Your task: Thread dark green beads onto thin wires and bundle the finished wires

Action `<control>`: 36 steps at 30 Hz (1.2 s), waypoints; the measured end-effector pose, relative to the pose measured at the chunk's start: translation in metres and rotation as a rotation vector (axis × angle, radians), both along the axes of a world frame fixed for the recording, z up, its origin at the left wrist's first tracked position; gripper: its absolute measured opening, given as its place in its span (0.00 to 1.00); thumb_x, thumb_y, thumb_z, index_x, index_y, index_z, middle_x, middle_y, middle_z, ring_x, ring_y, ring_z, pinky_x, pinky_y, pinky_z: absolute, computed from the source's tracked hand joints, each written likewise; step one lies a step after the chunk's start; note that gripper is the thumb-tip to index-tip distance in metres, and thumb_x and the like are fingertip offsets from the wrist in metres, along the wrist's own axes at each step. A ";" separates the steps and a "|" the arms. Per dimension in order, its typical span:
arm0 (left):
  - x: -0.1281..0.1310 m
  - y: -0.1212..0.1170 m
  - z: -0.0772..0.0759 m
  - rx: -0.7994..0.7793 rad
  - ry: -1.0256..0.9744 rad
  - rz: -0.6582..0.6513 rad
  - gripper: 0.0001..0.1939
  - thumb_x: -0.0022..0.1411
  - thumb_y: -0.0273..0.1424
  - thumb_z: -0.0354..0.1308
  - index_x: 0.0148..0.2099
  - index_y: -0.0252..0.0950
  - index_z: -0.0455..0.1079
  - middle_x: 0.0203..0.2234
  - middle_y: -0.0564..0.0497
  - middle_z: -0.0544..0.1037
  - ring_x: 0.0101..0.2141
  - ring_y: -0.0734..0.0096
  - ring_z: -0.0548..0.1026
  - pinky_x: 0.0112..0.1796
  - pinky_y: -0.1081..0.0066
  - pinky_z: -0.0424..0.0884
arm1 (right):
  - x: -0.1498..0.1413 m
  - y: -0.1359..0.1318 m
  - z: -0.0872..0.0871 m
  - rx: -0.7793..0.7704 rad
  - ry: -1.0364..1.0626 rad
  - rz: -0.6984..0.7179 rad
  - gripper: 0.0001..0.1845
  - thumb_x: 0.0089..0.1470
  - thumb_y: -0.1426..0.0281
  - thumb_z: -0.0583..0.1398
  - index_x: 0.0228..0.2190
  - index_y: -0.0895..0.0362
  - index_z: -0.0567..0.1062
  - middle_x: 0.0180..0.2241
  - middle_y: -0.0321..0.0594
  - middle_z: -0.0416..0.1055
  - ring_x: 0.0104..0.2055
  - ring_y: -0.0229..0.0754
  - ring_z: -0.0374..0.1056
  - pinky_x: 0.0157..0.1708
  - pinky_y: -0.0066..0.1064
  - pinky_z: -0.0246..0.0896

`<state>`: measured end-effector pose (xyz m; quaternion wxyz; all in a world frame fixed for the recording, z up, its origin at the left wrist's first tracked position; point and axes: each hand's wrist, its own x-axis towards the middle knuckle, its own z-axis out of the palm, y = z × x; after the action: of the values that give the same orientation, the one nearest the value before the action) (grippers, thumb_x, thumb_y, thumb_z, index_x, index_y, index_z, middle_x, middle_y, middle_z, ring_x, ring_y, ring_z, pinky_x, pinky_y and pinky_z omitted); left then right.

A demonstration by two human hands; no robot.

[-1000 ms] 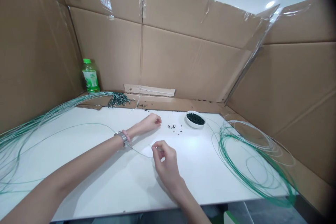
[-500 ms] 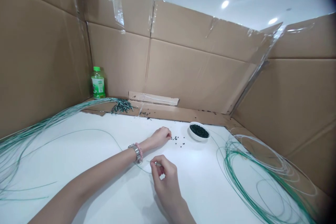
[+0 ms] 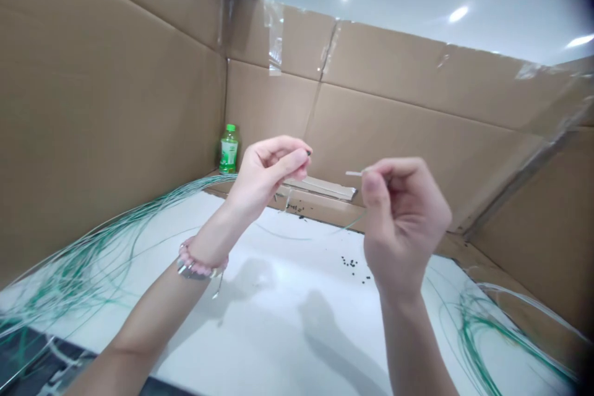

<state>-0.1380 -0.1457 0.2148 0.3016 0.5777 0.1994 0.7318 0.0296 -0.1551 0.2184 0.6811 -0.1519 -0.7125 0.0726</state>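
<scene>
My left hand [image 3: 273, 170], with a pink beaded bracelet and a metal band at its wrist, is raised above the white table. Its thumb and index finger pinch a small black bead-like piece [image 3: 309, 153]. To the right, at about the same height, my right hand [image 3: 401, 210] is closed on a thin cable. The cable's pale end [image 3: 353, 173] sticks out leftward toward my left fingertips, with a gap between them. A thin green strand [image 3: 350, 224] trails below the right hand. Several more black pieces [image 3: 349, 262] lie scattered on the table below.
Many loose green and white cables [image 3: 88, 260] spread over the left side. A green cable coil [image 3: 477, 346] lies at right. A green-capped bottle [image 3: 229, 150] stands in the back left corner. Cardboard walls [image 3: 408, 136] surround the white table [image 3: 278, 346].
Both hands have risen from the table, the left now with a black piece in its fingertips and the right with the cable. The view has swung left; the bowl of black pieces is out of sight.
</scene>
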 end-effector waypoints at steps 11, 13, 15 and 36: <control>-0.022 -0.031 0.011 0.143 0.039 -0.113 0.03 0.57 0.32 0.66 0.33 0.39 0.79 0.25 0.58 0.80 0.27 0.79 0.80 0.29 0.83 0.77 | -0.060 -0.017 -0.006 0.092 0.165 0.226 0.06 0.60 0.79 0.54 0.37 0.58 0.69 0.40 0.42 0.73 0.45 0.43 0.73 0.35 0.34 0.77; -0.021 -0.033 0.011 0.136 0.037 -0.149 0.02 0.58 0.31 0.65 0.33 0.39 0.79 0.26 0.58 0.81 0.27 0.79 0.80 0.29 0.84 0.77 | -0.064 -0.016 -0.009 0.135 0.164 0.223 0.08 0.60 0.81 0.55 0.39 0.58 0.69 0.40 0.40 0.74 0.44 0.40 0.74 0.32 0.29 0.77; -0.019 -0.034 0.010 0.121 0.033 -0.196 0.03 0.59 0.30 0.64 0.34 0.39 0.79 0.26 0.58 0.80 0.28 0.79 0.80 0.29 0.84 0.77 | -0.066 -0.015 -0.011 0.164 0.179 0.186 0.09 0.60 0.81 0.56 0.39 0.57 0.70 0.39 0.40 0.74 0.43 0.38 0.74 0.30 0.26 0.77; -0.014 -0.032 0.008 0.074 0.016 -0.407 0.04 0.60 0.24 0.63 0.36 0.38 0.77 0.29 0.60 0.81 0.29 0.86 0.79 0.35 0.86 0.77 | -0.055 -0.013 -0.008 0.322 0.117 0.021 0.09 0.55 0.84 0.58 0.37 0.62 0.70 0.36 0.46 0.75 0.41 0.39 0.75 0.31 0.21 0.75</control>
<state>-0.1518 -0.1778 0.2227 0.4201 0.6225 0.0540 0.6581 -0.0251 -0.1678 0.2103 0.7363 -0.0288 -0.6756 -0.0267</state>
